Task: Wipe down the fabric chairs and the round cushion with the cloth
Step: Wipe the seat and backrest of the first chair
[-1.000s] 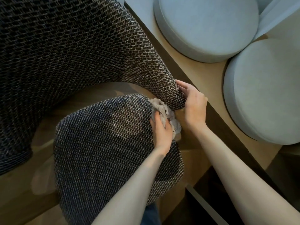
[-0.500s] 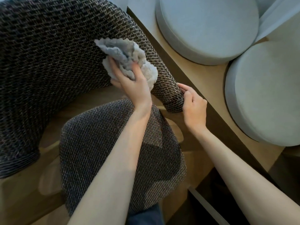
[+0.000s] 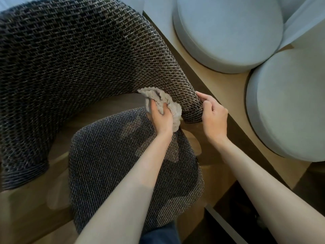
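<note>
A dark woven fabric chair fills the left of the head view, with a curved backrest (image 3: 73, 67) wrapping round a seat pad (image 3: 126, 164). My left hand (image 3: 161, 118) grips a crumpled pale grey cloth (image 3: 167, 103) and presses it against the inner side of the backrest's right end, just above the seat pad. My right hand (image 3: 213, 118) holds the outer tip of that same end, fingers curled round the fabric edge. Two pale blue-grey round cushions (image 3: 228, 30) (image 3: 290, 106) lie to the right.
The cushions rest on a light wooden bench (image 3: 219, 85) whose edge runs diagonally close behind my right hand. The chair's wooden frame (image 3: 35, 208) shows under the seat pad. A dark gap (image 3: 237, 208) opens below the bench at lower right.
My left hand brought the cloth down from the top of the backrest to its lower right end near the seat. My right hand kept its hold on the backrest tip.
</note>
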A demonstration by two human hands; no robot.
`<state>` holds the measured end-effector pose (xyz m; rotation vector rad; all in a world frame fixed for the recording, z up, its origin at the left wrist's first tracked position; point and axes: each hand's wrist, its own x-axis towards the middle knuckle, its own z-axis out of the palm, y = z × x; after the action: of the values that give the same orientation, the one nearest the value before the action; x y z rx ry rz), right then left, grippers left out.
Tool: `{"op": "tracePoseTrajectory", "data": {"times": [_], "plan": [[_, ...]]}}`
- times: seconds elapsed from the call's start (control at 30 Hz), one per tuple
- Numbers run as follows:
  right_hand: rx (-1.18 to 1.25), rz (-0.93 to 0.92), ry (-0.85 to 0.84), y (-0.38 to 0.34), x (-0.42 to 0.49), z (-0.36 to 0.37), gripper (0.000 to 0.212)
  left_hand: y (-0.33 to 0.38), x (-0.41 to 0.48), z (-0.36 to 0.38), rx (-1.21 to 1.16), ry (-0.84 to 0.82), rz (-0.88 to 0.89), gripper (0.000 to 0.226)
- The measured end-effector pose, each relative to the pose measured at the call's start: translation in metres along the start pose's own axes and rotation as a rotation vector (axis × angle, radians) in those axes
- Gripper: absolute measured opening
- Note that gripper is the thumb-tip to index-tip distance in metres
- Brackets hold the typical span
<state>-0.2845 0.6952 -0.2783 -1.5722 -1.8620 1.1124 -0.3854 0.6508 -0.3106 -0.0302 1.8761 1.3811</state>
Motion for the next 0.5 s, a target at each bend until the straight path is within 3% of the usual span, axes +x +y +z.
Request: {"op": "tracePoseTrajectory", "data": {"times": [0.1, 0.27, 0.43, 0.5], "plan": [[0.154, 0.138, -0.151, 0.003, 0.008, -0.011, 0.051, 0.002, -0.033, 0.005, -0.032, -0.104, 0.041, 0.053], [0.313, 0.270, -0.353, 0.013, -0.004, -0.038, 0.050, -0.017, -0.081, 0.026, 0.019, -0.135, 0.097, 0.050], [-0.080, 0.082, -0.328, 0.029, -0.032, -0.043, 0.049, -0.061, -0.072, 0.026, 0.155, -0.139, -0.049, 0.049], [-0.120, 0.006, -0.295, 0.034, -0.033, -0.041, 0.047, -0.077, -0.050, 0.025, 0.229, -0.161, -0.082, 0.047]]}}
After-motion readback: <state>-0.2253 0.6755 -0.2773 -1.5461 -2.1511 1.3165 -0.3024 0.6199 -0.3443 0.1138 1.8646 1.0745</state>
